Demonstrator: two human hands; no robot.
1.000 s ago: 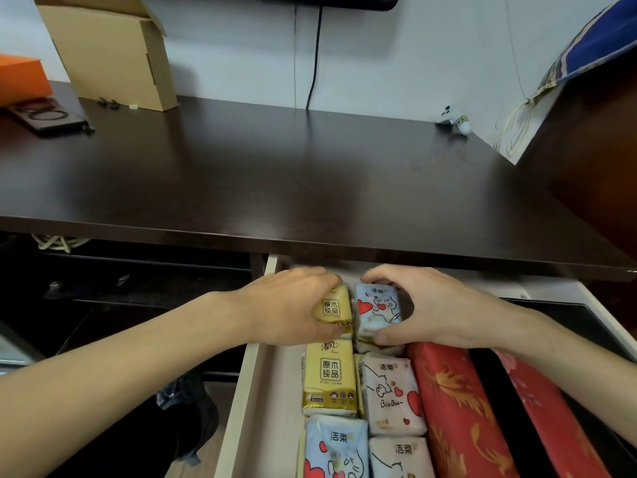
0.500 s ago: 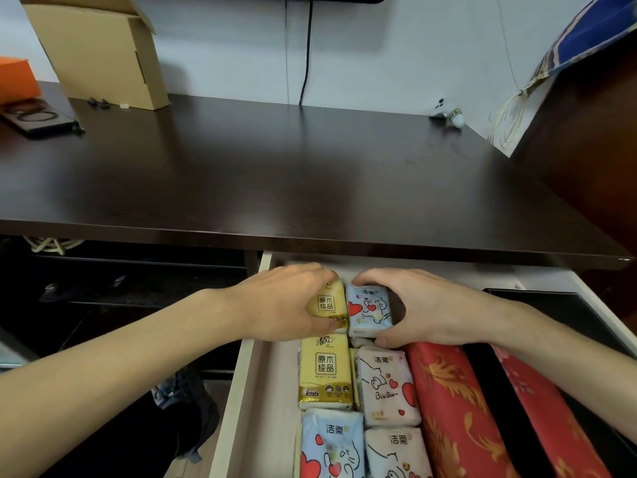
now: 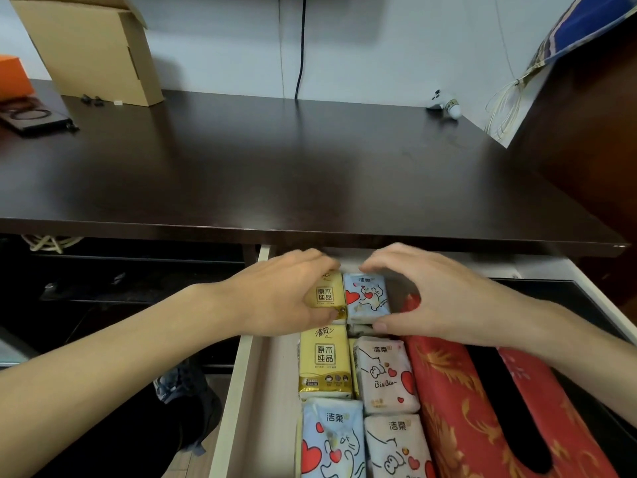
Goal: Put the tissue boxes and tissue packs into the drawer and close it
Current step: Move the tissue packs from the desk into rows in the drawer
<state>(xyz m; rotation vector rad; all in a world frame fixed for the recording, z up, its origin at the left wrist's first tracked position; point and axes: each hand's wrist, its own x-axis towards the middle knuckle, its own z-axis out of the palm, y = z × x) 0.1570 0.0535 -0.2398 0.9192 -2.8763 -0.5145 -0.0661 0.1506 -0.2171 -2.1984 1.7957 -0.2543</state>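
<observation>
The white drawer stands pulled out under the dark desk. At its far end my left hand grips a yellow tissue pack, and my right hand grips a blue tissue pack with red hearts beside it. The two packs touch side by side. Nearer me lie another yellow pack, a pink pack, a second blue pack and a second pink pack. To their right lies a red tissue box with gold patterns.
The dark desk top overhangs the drawer's back. On it stand a cardboard box, an orange box, a dark flat case and a small white figure. A black cable hangs down the wall.
Both hands stay on the two far packs; the packs sit slightly flatter and closer together. The view has shifted a little.
</observation>
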